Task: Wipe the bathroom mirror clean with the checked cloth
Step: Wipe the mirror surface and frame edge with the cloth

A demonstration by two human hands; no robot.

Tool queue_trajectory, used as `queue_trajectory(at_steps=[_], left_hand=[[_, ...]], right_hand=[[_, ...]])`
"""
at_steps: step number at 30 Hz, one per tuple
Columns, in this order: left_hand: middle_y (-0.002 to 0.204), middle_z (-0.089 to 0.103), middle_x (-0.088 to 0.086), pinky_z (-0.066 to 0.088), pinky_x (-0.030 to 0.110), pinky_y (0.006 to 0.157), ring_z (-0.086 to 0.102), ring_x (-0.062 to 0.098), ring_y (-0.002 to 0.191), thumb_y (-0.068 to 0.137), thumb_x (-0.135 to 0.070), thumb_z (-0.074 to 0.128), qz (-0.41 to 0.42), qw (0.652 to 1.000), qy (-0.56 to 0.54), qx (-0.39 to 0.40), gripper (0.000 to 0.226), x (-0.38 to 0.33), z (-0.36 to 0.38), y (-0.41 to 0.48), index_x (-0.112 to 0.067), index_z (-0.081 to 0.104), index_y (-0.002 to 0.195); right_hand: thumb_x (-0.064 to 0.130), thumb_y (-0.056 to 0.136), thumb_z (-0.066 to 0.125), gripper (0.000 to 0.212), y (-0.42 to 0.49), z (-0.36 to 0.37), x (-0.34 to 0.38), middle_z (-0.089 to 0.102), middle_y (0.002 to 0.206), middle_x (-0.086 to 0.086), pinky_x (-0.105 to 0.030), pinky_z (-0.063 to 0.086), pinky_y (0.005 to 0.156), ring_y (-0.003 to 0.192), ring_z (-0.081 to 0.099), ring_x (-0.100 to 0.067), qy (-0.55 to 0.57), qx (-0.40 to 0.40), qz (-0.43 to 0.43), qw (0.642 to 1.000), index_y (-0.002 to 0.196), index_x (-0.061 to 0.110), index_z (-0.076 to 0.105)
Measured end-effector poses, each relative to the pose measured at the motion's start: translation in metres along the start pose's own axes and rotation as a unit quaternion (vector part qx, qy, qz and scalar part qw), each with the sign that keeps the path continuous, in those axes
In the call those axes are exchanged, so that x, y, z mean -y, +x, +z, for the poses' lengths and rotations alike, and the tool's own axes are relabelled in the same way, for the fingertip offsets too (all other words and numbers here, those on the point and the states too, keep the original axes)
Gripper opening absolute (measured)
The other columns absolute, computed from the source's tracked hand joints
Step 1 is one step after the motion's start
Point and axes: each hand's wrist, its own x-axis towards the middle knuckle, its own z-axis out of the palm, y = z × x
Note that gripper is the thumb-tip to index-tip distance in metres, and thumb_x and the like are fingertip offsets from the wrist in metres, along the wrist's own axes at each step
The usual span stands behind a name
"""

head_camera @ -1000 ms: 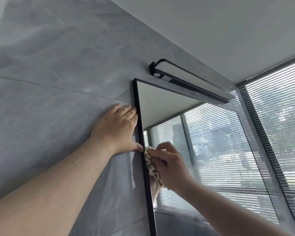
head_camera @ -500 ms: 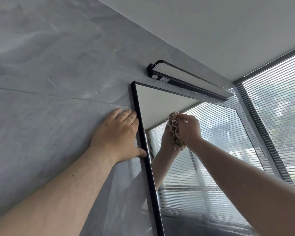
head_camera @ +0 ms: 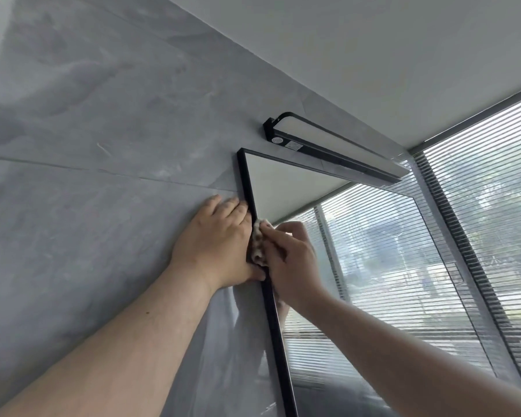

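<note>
A black-framed mirror [head_camera: 382, 266] hangs on the grey tiled wall and reflects the slatted blinds. My right hand [head_camera: 289, 260] grips the bunched checked cloth [head_camera: 257, 243] and presses it on the glass right against the mirror's left frame, near the top corner. Most of the cloth is hidden under my fingers. My left hand [head_camera: 217, 239] lies flat on the wall tile just left of the frame, its thumb touching the frame's edge below the cloth.
A black bar lamp [head_camera: 328, 145] juts out from the wall just above the mirror's top edge. A window with horizontal blinds [head_camera: 494, 182] fills the right side. The white ceiling [head_camera: 373, 55] is close overhead.
My right hand has carried the cloth back from the upper middle of the glass leftward and down to the left frame, beside my left hand. My left hand has stayed on the wall.
</note>
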Motion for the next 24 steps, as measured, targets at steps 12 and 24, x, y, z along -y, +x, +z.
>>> queue_trajectory(at_steps=[12,24], left_hand=[[0.166,0.018,0.006,0.002,0.045,0.125,0.011,0.021,0.153,0.074,-0.089,0.045,0.01,1.0,0.012,0.003,0.117,0.003,0.005,0.0,-0.011,0.02,0.157],[0.167,-0.002,0.016,-0.003,0.047,0.124,-0.006,0.029,0.154,0.073,-0.093,0.036,-0.015,0.998,0.054,0.034,0.125,0.003,0.003,0.004,-0.007,0.003,0.158]], right_hand=[[0.039,0.099,0.052,0.031,0.004,-0.059,-0.076,0.055,0.092,0.006,-0.037,0.049,0.083,0.093,0.057,-0.02,-0.207,-0.017,0.099,0.973,0.124,0.032,0.068],[0.023,0.102,0.05,0.029,0.027,-0.044,-0.072,0.049,0.096,0.01,-0.012,0.035,0.066,0.081,0.051,-0.005,-0.137,-0.076,0.116,0.981,0.124,0.023,0.069]])
